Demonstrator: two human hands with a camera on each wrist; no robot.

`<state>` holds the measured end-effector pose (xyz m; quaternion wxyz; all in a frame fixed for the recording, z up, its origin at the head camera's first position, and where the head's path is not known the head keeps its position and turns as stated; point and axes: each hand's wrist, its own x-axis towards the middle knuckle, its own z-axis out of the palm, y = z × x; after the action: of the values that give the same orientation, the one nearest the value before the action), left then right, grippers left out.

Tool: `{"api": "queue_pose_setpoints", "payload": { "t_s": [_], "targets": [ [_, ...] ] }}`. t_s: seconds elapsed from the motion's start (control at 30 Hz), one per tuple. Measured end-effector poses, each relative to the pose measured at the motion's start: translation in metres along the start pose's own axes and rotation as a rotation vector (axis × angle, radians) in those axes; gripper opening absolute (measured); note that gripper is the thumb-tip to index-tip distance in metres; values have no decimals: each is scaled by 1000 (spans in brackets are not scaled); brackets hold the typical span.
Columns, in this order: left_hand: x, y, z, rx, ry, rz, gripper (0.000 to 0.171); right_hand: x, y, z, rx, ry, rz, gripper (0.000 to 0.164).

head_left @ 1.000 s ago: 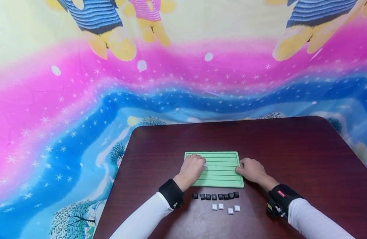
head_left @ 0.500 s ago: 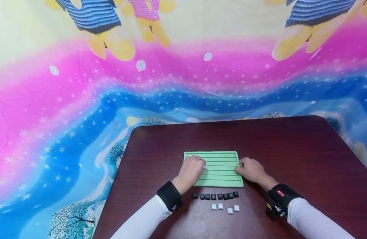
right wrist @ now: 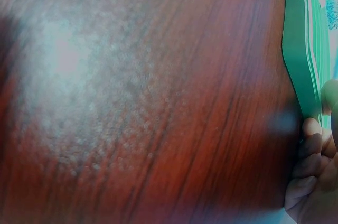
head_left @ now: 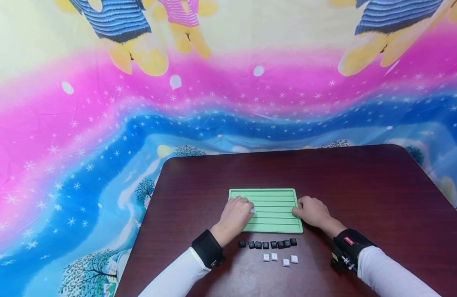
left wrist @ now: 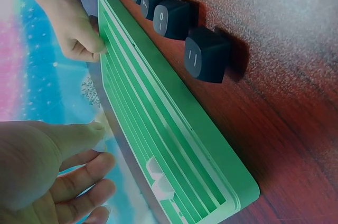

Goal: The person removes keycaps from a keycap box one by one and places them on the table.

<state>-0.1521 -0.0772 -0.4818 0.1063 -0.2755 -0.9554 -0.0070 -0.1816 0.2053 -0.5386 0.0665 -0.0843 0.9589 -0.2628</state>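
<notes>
A green ridged tray (head_left: 273, 214) lies on the table. My left hand (head_left: 235, 216) is over its left part, fingers bent. A small white keycap (head_left: 252, 210) shows at the thumb side of that hand in the head view, pinched at the fingertips. In the left wrist view the left hand (left wrist: 63, 174) is beside the tray, where two white keycaps (left wrist: 162, 187) sit side by side in a groove near the left end. My right hand (head_left: 313, 211) grips the tray's right edge, thumb on top; in the right wrist view its curled fingers (right wrist: 311, 145) are against the side.
Just in front of the tray, a row of several black keycaps (head_left: 266, 245) stands on the dark red-brown table (head_left: 198, 185). Several white keycaps (head_left: 274, 257) lie nearer the person. A patterned cloth backdrop (head_left: 228, 90) hangs behind the table.
My left hand has drawn slightly toward the person and to the left, the white keycap at its fingertips shifting with it. The right hand stays at the tray's edge.
</notes>
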Motion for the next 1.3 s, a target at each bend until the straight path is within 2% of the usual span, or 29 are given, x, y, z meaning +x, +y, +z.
{"api": "queue_pose_setpoints", "payload": {
  "t_s": [0.13, 0.47, 1.0, 1.3],
  "targets": [
    [-3, 0, -2, -12, -16, -1, 6, 0, -1, 0, -5, 2, -3, 41],
    [-9, 2, -7, -26, 6, 21, 5, 0, 1, -1, -6, 2, -7, 40],
    [-18, 4, -6, -22, -1, 3, 5, -1, -2, -1, 4, -4, -7, 40],
    [-24, 5, -7, -30, -3, 26, 10, -3, -3, -1, -16, 29, -20, 41]
  ]
}}
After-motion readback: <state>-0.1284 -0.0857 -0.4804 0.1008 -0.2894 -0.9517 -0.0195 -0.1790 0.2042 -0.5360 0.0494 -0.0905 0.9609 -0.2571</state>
